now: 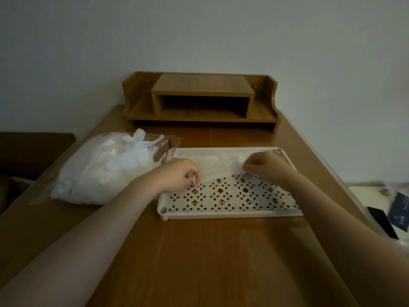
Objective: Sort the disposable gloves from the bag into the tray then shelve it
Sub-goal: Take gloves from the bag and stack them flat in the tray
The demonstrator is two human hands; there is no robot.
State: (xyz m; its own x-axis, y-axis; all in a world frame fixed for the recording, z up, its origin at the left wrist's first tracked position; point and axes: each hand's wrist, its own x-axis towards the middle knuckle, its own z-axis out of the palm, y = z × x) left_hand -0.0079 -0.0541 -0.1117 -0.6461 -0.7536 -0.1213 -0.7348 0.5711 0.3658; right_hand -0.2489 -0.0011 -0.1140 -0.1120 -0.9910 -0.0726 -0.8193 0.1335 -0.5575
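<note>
A white perforated tray (230, 212) lies on the wooden desk. A thin clear disposable glove (218, 163) is spread over the tray's far half. My left hand (178, 173) pinches the glove's near left edge with curled fingers. At the glove's right side, my right hand (266, 166) pinches it too. To the left of the tray lies a clear plastic bag (97, 171) stuffed with several white gloves, its open mouth toward the tray.
A wooden desk shelf (201, 100) with an open cubby stands at the back of the desk (210, 262) against the wall. A dark phone (381, 221) and a dark packet (400, 210) lie on a lower surface at the right.
</note>
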